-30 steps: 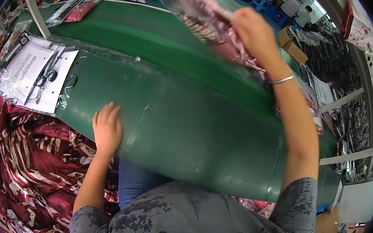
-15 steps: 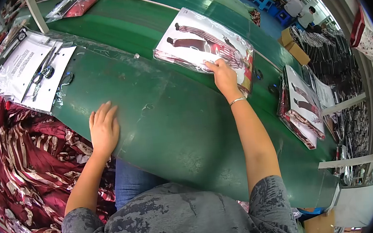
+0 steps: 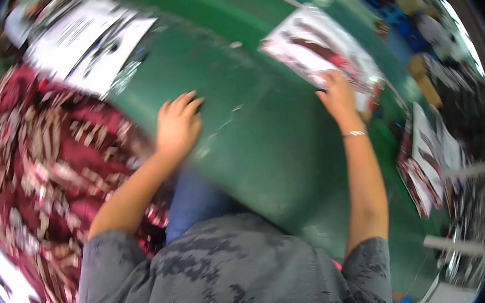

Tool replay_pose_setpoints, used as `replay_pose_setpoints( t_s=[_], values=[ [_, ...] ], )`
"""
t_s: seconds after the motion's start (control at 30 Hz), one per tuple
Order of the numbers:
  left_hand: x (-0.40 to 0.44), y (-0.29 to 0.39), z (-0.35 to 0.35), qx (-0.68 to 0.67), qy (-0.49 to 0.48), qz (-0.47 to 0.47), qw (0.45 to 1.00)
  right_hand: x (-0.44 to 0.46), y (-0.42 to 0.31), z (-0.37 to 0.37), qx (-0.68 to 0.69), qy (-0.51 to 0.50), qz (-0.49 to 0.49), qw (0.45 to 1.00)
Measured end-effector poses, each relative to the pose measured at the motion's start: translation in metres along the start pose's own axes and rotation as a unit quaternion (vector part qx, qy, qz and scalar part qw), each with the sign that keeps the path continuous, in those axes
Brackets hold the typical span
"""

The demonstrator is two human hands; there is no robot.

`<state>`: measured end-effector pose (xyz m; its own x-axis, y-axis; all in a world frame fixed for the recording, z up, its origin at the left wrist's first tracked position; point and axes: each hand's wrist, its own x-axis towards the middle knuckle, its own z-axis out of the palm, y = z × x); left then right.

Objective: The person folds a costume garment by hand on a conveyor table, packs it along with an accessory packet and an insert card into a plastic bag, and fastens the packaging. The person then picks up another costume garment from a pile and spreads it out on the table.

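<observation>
A clear plastic bag (image 3: 307, 43) with a printed picture of striped trousers lies on the green table. My right hand (image 3: 340, 98) touches its near edge; the fingers lie on the plastic and the thumb sticks out apart. My left hand (image 3: 179, 125) rests over the bare green tabletop (image 3: 242, 151), fingers spread, with nothing in it. Beside my left arm is a heap of dark red and cream striped cloth (image 3: 88, 144). Motion blurs much of the view.
White printed sheets in plastic (image 3: 86, 43) lie at the table's upper left. More bagged garments with picture inserts (image 3: 426, 156) are stacked on the right, near a pale metal bar (image 3: 456, 244). Cardboard (image 3: 424, 82) and several people are farther back.
My view has turned, so the table and cloth heap appear farther right. My right hand has slid from the bag's face toward its near edge. My left hand stays spread over the table.
</observation>
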<state>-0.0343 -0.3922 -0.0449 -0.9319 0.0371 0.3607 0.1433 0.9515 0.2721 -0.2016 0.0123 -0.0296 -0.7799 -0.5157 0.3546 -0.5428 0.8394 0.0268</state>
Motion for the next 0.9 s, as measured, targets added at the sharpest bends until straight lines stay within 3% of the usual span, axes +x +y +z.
replay_pose_setpoints(
  t_s=[0.03, 0.07, 0.1, 0.13, 0.2, 0.27, 0.3, 0.33, 0.4, 0.47, 0.57, 0.67, 0.7, 0.8, 0.83, 0.9],
  values=[
    [-0.001, -0.005, 0.004, -0.018, 0.009, 0.02, 1.0, 0.003, -0.023, -0.013, -0.012, -0.026, 0.023, 0.999],
    [-0.001, -0.003, 0.002, -0.014, 0.037, 0.04, 0.998, 0.008, -0.056, -0.037, 0.074, -0.017, 0.011, 0.997],
    [0.011, -0.008, -0.005, -0.044, -0.019, 0.065, 0.997, 0.008, -0.097, -0.056, 0.179, 0.009, -0.016, 0.984],
    [0.025, -0.017, -0.007, -0.062, -0.036, 0.081, 0.994, 0.008, -0.141, -0.076, 0.318, -0.032, -0.012, 0.948],
    [0.055, -0.032, 0.012, -0.061, -0.029, 0.031, 0.997, -0.001, -0.232, -0.104, 0.559, -0.101, -0.035, 0.822],
    [0.065, -0.044, 0.035, 0.032, 0.027, 0.128, 0.991, -0.009, -0.305, -0.113, 0.698, -0.206, -0.027, 0.685],
    [0.07, -0.046, 0.037, 0.035, -0.014, 0.132, 0.991, -0.018, -0.338, -0.11, 0.742, -0.236, -0.034, 0.627],
    [0.07, -0.046, 0.038, 0.035, -0.059, 0.133, 0.989, -0.017, -0.362, -0.128, 0.806, -0.324, 0.025, 0.494],
    [0.068, -0.047, 0.037, 0.02, -0.051, 0.134, 0.989, -0.013, -0.392, -0.151, 0.859, -0.41, 0.051, 0.303],
    [0.069, -0.047, 0.035, 0.019, -0.05, 0.137, 0.989, -0.006, -0.401, -0.169, 0.864, -0.442, 0.09, 0.226],
    [0.069, -0.047, 0.038, 0.012, -0.043, 0.131, 0.99, -0.007, -0.392, -0.162, 0.806, -0.519, 0.102, 0.266],
    [0.07, -0.044, 0.036, 0.006, -0.046, 0.13, 0.99, -0.012, -0.393, -0.172, 0.727, -0.589, 0.052, 0.349],
    [0.07, -0.044, 0.037, 0.005, -0.046, 0.13, 0.99, -0.004, -0.394, -0.184, 0.706, -0.579, 0.061, 0.403],
    [0.069, -0.045, 0.038, -0.007, -0.05, 0.122, 0.991, -0.002, -0.392, -0.187, 0.779, -0.523, 0.032, 0.344],
    [0.07, -0.045, 0.038, -0.012, -0.052, 0.121, 0.991, 0.001, -0.382, -0.184, 0.764, -0.549, -0.024, 0.337],
    [0.07, -0.045, 0.037, -0.009, -0.053, 0.118, 0.992, -0.004, -0.382, -0.184, 0.8, -0.491, 0.009, 0.345]
  ],
)
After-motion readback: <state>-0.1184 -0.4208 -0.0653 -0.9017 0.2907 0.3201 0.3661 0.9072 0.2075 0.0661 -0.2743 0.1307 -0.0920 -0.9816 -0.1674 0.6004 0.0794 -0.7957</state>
